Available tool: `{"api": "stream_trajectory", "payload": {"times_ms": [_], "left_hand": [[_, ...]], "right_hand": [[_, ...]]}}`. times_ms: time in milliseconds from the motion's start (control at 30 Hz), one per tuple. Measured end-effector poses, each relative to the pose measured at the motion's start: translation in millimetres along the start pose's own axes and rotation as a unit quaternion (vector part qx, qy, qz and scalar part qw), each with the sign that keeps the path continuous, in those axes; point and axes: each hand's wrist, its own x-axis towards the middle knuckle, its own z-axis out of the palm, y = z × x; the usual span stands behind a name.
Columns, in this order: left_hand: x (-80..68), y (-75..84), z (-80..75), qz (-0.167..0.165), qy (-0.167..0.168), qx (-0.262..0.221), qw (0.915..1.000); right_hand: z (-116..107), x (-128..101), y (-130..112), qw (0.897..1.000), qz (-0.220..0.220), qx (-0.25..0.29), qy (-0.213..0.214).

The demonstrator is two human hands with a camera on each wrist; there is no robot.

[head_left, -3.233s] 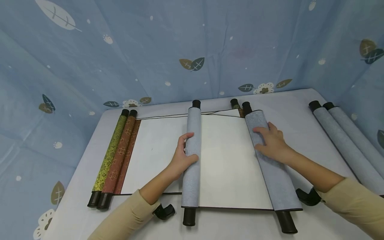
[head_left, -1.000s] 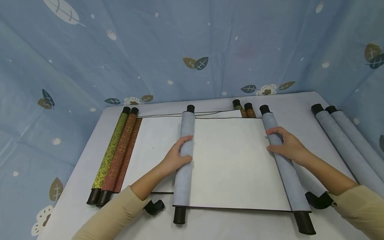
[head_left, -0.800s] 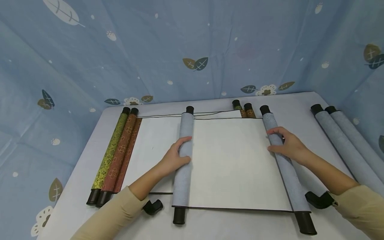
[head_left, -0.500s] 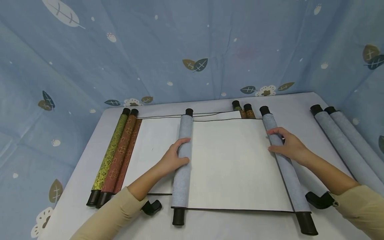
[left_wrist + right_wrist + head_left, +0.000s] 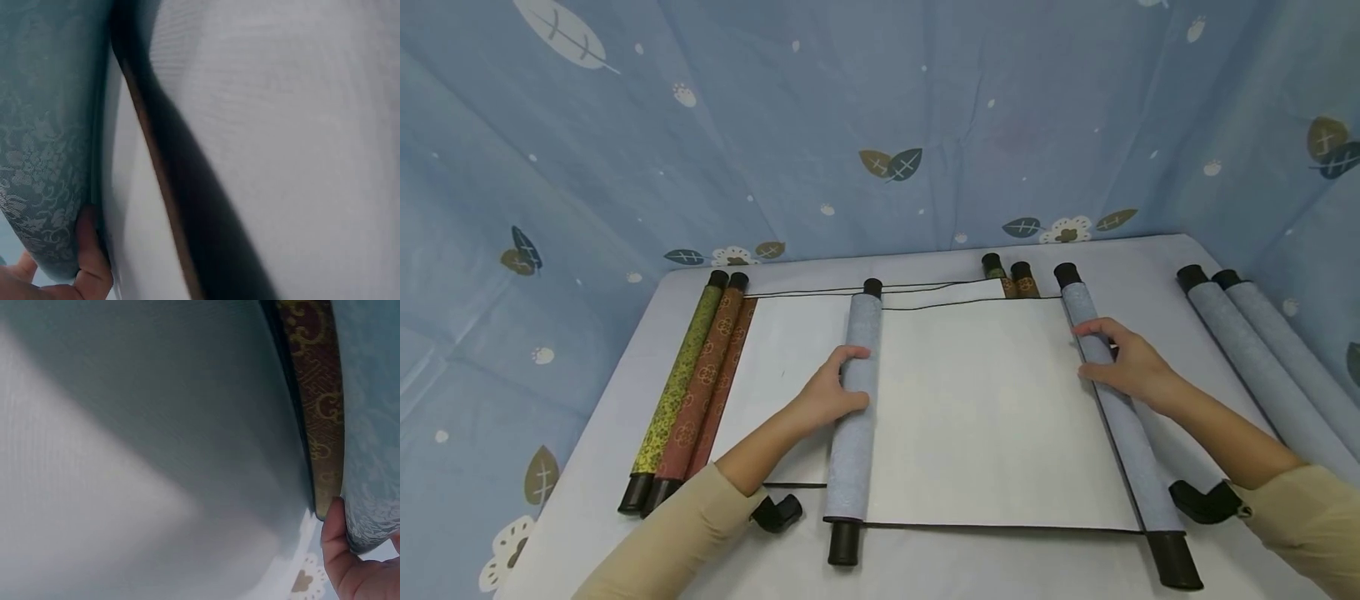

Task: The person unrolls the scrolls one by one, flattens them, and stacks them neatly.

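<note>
A blue-grey scroll lies half unrolled across the table (image 5: 925, 575), its white sheet (image 5: 992, 408) spread between two rolled ends. My left hand (image 5: 829, 393) grips the left roll (image 5: 856, 417), fingers curled over its top; the left wrist view shows the thumb (image 5: 90, 262) pressed against the patterned roll (image 5: 37, 125). My right hand (image 5: 1126, 367) holds the right roll (image 5: 1122, 421), fingers wrapped over it, with the thumb (image 5: 340, 550) against the roll (image 5: 375, 394) in the right wrist view. Another opened white sheet (image 5: 782, 358) lies underneath.
A green roll (image 5: 676, 387) and a brown roll (image 5: 707, 379) lie at the table's left. Two small roll ends (image 5: 1009, 275) show at the back. Two rolled blue scrolls (image 5: 1255, 375) lie at the far right. Blue leaf-print cloth (image 5: 880, 125) walls the table.
The right roll has moved right and thinned while the left roll eased left, so the white sheet between them is wider. Both hands stayed on their rolls.
</note>
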Motion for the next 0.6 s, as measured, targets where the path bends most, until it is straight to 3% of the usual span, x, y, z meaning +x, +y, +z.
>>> {"api": "stream_trajectory", "payload": {"times_ms": [200, 600], "left_hand": [[-4.0, 2.1, -11.2, -0.007, -0.003, -0.050, 0.9987], [1.7, -1.8, -18.9, 0.025, -0.008, -0.028, 0.9993]], "right_hand": [[-2.5, 2.9, -4.4, 1.000, -0.005, 0.013, 0.010], [1.8, 19.5, -7.6, 0.999, 0.004, 0.053, -0.011]]}}
